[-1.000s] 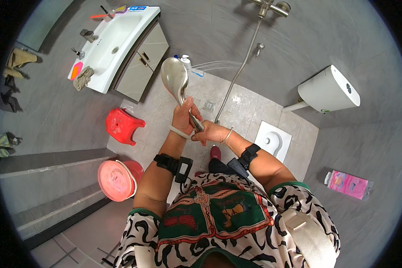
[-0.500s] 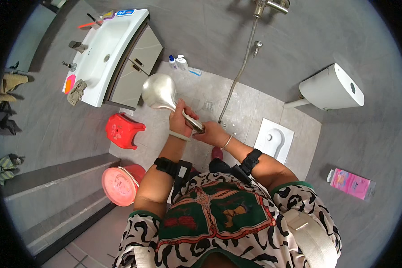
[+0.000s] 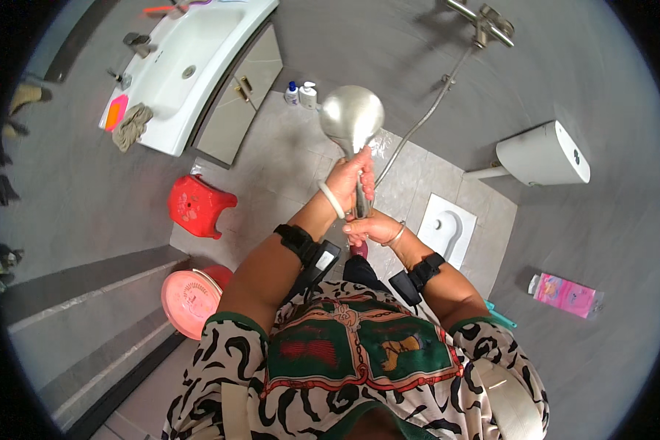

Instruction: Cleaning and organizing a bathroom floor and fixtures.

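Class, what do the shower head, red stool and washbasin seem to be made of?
Shower head: polished metal or plated plastic, given its silvery highlights. Red stool: probably smooth plastic; rounded, moulded-looking. Washbasin: perhaps glazed ceramic, glossy white.

- A bathroom: a white squat toilet (image 3: 447, 229) set in the tiled floor (image 3: 271, 139), its cistern (image 3: 537, 155) on the wall
- Wall mixer tap (image 3: 484, 26) with a shower hose (image 3: 434, 105)
- White washbasin (image 3: 170, 94) over a cabinet (image 3: 235, 121), cloth (image 3: 132, 127) at its near edge
- Pump bottle (image 3: 308, 97) at the floor's far edge

Text — none legible | pink package (image 3: 565, 295) — print too small
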A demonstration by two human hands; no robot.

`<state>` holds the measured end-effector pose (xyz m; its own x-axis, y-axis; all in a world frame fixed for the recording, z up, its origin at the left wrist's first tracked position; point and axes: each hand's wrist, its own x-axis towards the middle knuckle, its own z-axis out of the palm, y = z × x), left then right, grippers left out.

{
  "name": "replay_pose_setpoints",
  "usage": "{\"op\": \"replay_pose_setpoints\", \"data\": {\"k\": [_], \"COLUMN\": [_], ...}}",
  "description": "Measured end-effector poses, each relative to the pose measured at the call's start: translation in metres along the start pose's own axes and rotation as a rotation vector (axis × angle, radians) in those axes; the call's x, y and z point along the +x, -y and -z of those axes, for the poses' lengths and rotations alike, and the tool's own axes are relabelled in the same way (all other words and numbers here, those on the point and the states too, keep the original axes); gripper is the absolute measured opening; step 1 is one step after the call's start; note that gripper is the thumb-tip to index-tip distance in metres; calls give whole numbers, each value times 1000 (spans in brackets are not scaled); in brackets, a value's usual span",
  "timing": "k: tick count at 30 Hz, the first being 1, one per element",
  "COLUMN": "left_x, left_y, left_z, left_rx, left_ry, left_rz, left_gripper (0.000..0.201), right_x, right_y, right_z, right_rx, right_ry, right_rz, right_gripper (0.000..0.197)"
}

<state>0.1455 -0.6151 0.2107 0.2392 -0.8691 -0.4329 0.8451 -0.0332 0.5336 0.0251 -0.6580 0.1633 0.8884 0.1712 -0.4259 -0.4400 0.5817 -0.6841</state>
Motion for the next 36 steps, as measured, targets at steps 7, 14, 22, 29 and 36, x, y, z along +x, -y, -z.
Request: {"op": "replay_pose_setpoints", "data": {"k": [7, 14, 22, 29, 36], "left_x": [-14, -27, -29, -23, -13], "left_y": [8, 14, 29, 58, 79], "left_z": [6, -9, -35, -62, -111], "left_rx": [158, 238, 490, 507, 362], "left_ry": [-13, -48, -31, 21, 357], "left_rz": [-114, -46, -129, -13, 137], "left_gripper": [36, 37, 34, 36, 37], "right_x": [-6, -18, -30, -66, -119], "right_y": [-16, -31, -43, -50, -32], "right_z": [-33, -51, -56, -46, -26], "right_rx": [-151, -110, -203, 36, -33], "right_ry": [-362, -553, -780, -468, -323], "right_rz": [117, 237, 354, 407, 443], "right_gripper": [16, 16, 18, 17, 35]}}
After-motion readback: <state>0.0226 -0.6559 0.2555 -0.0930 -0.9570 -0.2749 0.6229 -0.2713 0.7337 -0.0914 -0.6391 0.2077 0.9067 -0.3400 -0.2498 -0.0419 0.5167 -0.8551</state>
